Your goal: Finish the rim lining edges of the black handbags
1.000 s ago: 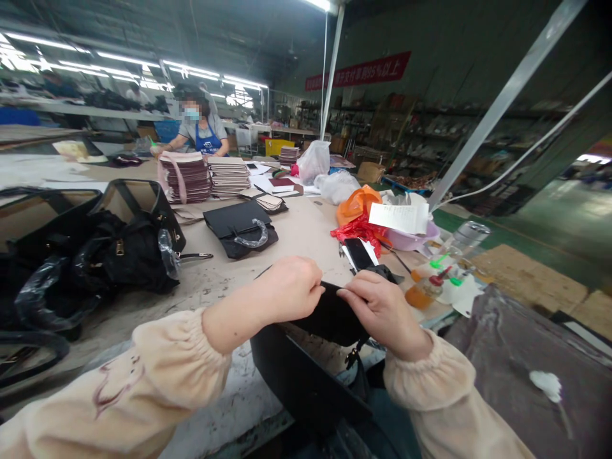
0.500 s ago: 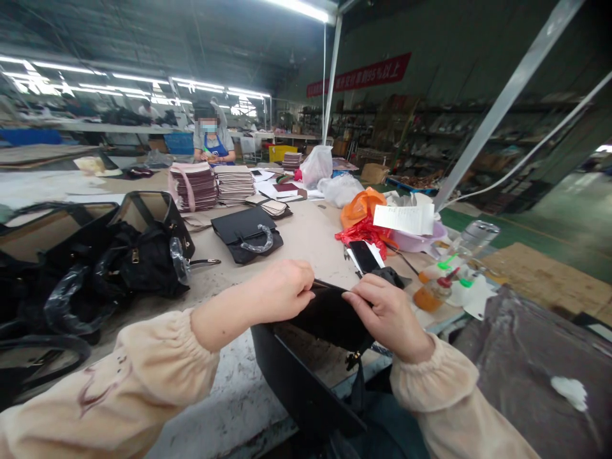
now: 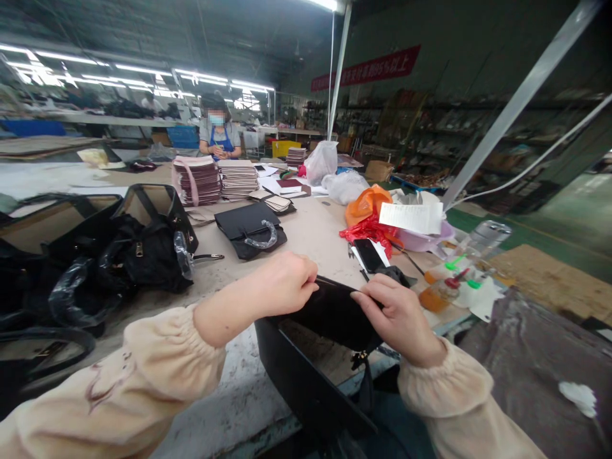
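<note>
A black handbag [image 3: 306,376] stands at the table's near edge, its mouth partly visible and its lower part out of sight below. My left hand [image 3: 289,285] is closed on the far upper edge of the bag, fingertips pinched together. To its right, my right hand [image 3: 394,312] pinches the same black edge between thumb and fingers. Between the hands stretches the dark panel [image 3: 335,312] of the bag. Small gold-coloured metal pieces [image 3: 358,359] hang at the bag's side below my right hand.
Black bags [image 3: 143,248] crowd the left side. Further off lie another black handbag [image 3: 251,229] with a plastic-wrapped handle and stacked pieces [image 3: 238,182]. A phone [image 3: 369,255], plastic bags [image 3: 366,204] and bottles [image 3: 438,293] are at right. A masked person [image 3: 220,134] sits across the table.
The whole view has shifted slightly, so most things appear a little further right. Both hands keep their hold on the bag's edge. The person across has lowered their hands together.
</note>
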